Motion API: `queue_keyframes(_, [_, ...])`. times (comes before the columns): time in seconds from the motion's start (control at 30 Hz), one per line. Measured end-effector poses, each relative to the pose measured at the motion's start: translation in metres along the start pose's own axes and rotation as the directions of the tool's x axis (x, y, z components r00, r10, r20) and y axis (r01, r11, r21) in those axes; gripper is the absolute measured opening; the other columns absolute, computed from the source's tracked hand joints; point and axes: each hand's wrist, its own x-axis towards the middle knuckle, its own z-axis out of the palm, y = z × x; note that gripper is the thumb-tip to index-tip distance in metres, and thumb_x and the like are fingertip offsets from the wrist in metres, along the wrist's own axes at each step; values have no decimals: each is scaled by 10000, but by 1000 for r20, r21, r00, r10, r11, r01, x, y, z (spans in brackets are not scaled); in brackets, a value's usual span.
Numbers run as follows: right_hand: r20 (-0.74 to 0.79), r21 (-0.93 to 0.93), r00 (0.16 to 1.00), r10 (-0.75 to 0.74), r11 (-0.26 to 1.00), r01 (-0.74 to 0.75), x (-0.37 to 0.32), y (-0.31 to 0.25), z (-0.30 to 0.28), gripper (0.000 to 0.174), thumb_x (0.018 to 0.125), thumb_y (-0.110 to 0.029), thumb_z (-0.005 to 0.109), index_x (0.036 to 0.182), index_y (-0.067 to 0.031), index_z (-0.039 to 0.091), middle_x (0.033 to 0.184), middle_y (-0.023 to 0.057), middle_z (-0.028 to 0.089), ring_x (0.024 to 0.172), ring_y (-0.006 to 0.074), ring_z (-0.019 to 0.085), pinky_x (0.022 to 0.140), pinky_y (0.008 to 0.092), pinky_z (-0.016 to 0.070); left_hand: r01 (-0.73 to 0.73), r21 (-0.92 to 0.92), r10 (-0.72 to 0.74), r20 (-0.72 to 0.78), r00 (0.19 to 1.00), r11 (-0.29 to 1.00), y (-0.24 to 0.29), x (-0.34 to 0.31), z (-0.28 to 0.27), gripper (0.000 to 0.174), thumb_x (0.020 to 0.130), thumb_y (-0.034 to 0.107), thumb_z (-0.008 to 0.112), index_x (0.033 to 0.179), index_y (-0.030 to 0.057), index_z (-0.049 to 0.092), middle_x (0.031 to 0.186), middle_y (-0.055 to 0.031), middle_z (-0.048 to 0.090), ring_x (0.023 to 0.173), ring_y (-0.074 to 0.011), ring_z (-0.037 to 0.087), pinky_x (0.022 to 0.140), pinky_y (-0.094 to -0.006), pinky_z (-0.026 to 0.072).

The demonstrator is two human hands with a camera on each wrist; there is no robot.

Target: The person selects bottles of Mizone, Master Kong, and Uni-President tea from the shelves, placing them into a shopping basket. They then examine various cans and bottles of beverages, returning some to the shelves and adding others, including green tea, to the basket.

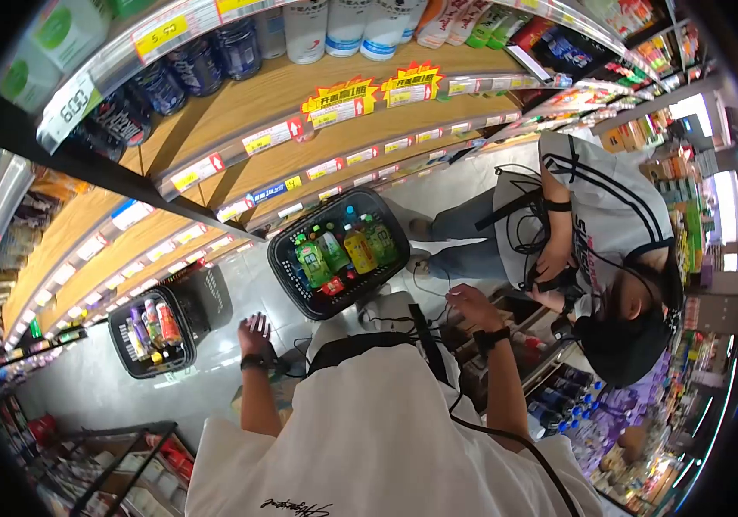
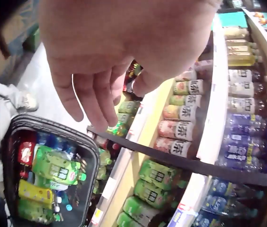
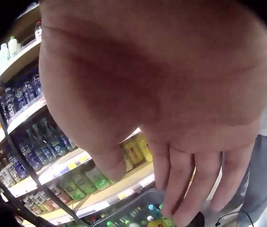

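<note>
Both hands hang in the air and hold nothing. In the head view the left hand (image 1: 254, 334) is left of the black basket (image 1: 281, 277), its fingers loosely bent; the right hand (image 1: 475, 308) is to the basket's right, fingers relaxed. Inside the basket lie green bottles (image 1: 310, 260) and a yellow bottle (image 1: 358, 249). The left wrist view has the left hand (image 2: 124, 52) above and beside the basket (image 2: 94, 163), thumb apart from the fingers. In the right wrist view the right hand (image 3: 157, 99) covers much of the picture, with the basket (image 3: 124, 213) below its fingers.
Curved drink shelves (image 1: 240, 103) run along the far side. A second basket (image 1: 115, 332) with bottles stands on the floor (image 1: 68, 388) at the left. Another person (image 1: 610, 198) in a white shirt stands at the right, close to the first basket. A dark rack (image 1: 85, 500) is at lower left.
</note>
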Motion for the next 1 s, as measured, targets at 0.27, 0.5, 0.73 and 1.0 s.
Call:
queue_keyframes(0.27, [147, 100, 985, -94, 992, 80, 143, 16, -14, 190, 967, -226, 654, 980, -37, 670, 858, 35, 680, 751, 118, 639, 690, 273, 520, -300, 124, 308, -46, 950, 946, -46, -63, 16, 405, 1012, 402, 470, 1280, 111, 559, 1355, -64, 607, 1265, -256, 566, 1069, -431, 419])
queue_keyframes(0.5, [290, -29, 945, 153, 988, -151, 238, 61, 26, 312, 936, -290, 663, 982, 19, 678, 818, 84, 708, 718, 180, 695, 644, 317, 550, -106, 318, 127, -48, 991, 942, -212, -88, 63, 398, 1009, 323, 486, 1283, 44, 554, 1212, -141, 658, 1092, -314, 655, 947, -422, 519])
queue_keyframes(0.73, [285, -332, 958, 38, 941, 61, 323, 160, 76, 369, 874, -298, 736, 1094, -18, 637, 959, 51, 704, 791, 143, 656, 701, 300, 510, -3, 331, 23, -58, 998, 944, -287, -60, 99, 396, 1019, 338, 481, 1242, 24, 577, 1150, -152, 696, 1013, -270, 692, 886, -383, 530])
queue_keyframes(1.0, [265, -108, 962, -72, 989, 104, 398, 156, 138, 375, 796, -275, 818, 1069, -37, 724, 1020, 104, 758, 931, 236, 723, 838, 356, 544, 28, 268, 1, -108, 994, 963, -336, 10, 87, 370, 1020, 335, 506, 1229, 48, 608, 1141, -138, 705, 1033, -243, 685, 913, -361, 510])
